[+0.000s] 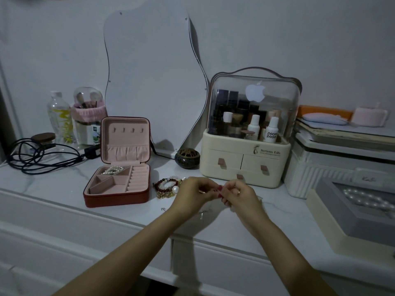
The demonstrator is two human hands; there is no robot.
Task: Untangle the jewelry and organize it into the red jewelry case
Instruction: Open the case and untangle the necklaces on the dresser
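While the red jewelry case sits open on the white dresser top, lid propped upright, both hands meet just to its right. The left hand and the right hand have their fingertips pinched together over something too small for me to make out (a fine chain or clasp, I'd guess). Behind the left hand lies the tangled heap of beaded bracelets. Some pearls already rest in the case's back-left compartment. It looks like the untangling step; next would come teasing this piece free, then carrying it left into a bare compartment.
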